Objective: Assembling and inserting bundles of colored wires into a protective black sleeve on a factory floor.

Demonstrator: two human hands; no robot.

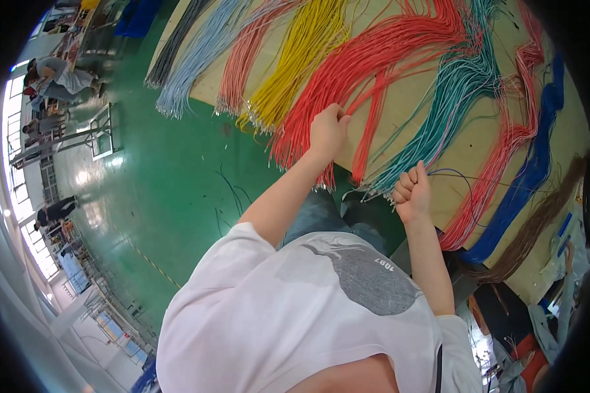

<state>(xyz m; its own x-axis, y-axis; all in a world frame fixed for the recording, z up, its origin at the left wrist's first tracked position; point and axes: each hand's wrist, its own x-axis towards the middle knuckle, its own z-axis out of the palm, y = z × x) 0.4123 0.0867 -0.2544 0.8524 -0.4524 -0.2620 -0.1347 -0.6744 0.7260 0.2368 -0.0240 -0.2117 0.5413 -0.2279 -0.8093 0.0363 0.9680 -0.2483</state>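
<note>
Red wires [390,42]: lay in a broad bundle across the tan table [406,98], tips hanging over its near edge.
Teal wires [449,108]: spread right of them.
Left hand [330,133]: lay over the red bundle, fingers curled, thumb near index; whether it gripped strands could not be told; forearm reached diagonally forward.
Right hand [413,194]: closed fist beside the teal tips, contents hidden, forearm nearly upright, hands apart.

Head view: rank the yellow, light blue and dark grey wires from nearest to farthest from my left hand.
1. Yellow wires: ahead-left of your left hand.
2. Light blue wires: farther left.
3. Dark grey wires: the outermost left bundle.
</note>
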